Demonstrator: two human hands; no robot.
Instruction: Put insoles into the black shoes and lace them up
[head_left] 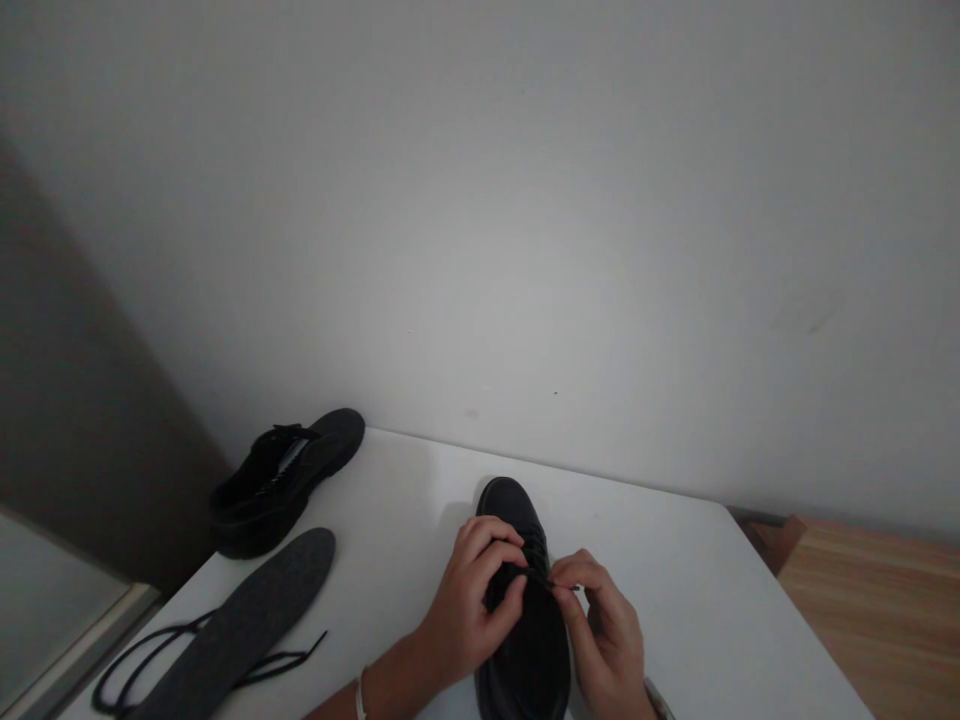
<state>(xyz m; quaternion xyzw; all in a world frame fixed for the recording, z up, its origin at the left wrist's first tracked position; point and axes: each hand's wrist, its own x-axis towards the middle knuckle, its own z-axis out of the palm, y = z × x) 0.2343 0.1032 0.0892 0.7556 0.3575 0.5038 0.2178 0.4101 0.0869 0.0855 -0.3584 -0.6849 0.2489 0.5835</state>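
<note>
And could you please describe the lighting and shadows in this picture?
Head view: dim overall, the wall brightest near its middle, darker left; same view: the central black lace-up shoe shows little inner detail, and a faint shadow falls on the white table beside its toe.

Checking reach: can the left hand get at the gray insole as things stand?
Likely yes: the gray insole lies top face uncovered, nothing tall between it and the left hand, though that hand is at the nearer black shoe.

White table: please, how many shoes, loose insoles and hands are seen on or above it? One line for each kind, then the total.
Shoes: 2 (near shoe, far shoe)
Loose insoles: 1 (grey insole)
Hands: 2 (left hand, right hand)
Total: 5
</note>
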